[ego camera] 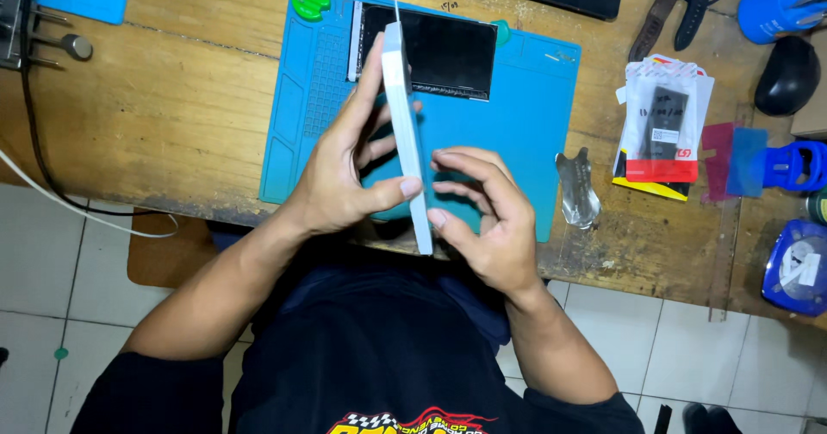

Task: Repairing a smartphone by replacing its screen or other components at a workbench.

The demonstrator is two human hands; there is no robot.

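Note:
I hold a thin white phone (405, 124) edge-on above a blue work mat (534, 115). My left hand (340, 162) grips it from the left, fingers along its back and thumb on the near edge. My right hand (487, 218) pinches its lower end from the right. A dark screen panel (448, 55) lies flat on the far part of the mat, behind the phone.
A wooden bench (172, 106) carries the mat. Right of the mat lie a crumpled clear film (577, 188), packaged parts (663, 132), red and blue films (732, 160), a black mouse (786, 76), blue holders (797, 165) and a tape roll (797, 266). A green disc (310, 0) sits at the mat's far left corner.

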